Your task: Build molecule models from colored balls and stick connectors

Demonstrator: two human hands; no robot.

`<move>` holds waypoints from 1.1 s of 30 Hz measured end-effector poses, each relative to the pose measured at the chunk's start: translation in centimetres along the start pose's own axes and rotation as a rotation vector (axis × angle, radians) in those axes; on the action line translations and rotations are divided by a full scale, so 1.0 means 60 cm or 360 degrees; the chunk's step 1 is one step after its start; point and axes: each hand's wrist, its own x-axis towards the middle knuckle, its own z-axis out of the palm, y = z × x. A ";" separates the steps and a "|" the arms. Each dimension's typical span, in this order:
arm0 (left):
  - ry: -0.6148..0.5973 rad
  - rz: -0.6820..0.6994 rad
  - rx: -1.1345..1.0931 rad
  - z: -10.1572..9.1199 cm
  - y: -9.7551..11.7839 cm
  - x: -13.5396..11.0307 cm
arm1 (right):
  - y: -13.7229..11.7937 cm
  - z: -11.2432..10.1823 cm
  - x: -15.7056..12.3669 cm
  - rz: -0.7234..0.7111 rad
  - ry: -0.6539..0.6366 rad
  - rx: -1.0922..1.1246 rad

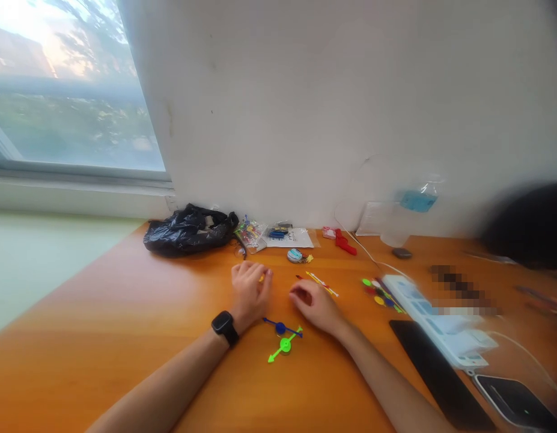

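Note:
My left hand [251, 293], a black watch [225, 328] on its wrist, is closed just above the wooden table. A bit of a small yellow piece [261, 278] shows between its thumb and fingers. To its right my right hand [318, 305] has its fingers curled in, thumb and index together; whatever they pinch is hidden. Between my wrists lie a blue arrow spinner [280, 328] and a green arrow spinner [285, 345], close together. Beyond my right hand are loose arrows: a white one [318, 279], a yellow one [325, 287] and a partly covered red one [300, 277].
Several coloured discs and arrows [378, 299] lie beside a white power strip [422, 313]. A black bag [188, 231], plastic packets [289, 237], a round tin [295, 256] and a red object [345, 242] line the wall. A phone [515, 400] rests at right.

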 end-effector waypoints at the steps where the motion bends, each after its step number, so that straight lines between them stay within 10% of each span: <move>1: 0.0016 -0.0078 0.0064 0.000 -0.004 0.003 | 0.010 -0.005 0.004 0.0010 0.0139 -0.0167; 8: -0.0418 -0.0514 0.0222 0.010 -0.044 0.011 | 0.070 -0.029 0.011 0.0224 0.0444 -0.0841; 22: -0.0675 -0.0084 -0.0611 0.039 -0.067 -0.002 | 0.062 -0.008 0.012 -0.0003 0.0121 -0.0200; 33: -0.0545 -0.0070 -0.0081 0.046 -0.067 -0.002 | 0.068 -0.021 0.013 0.0133 0.0213 -0.0343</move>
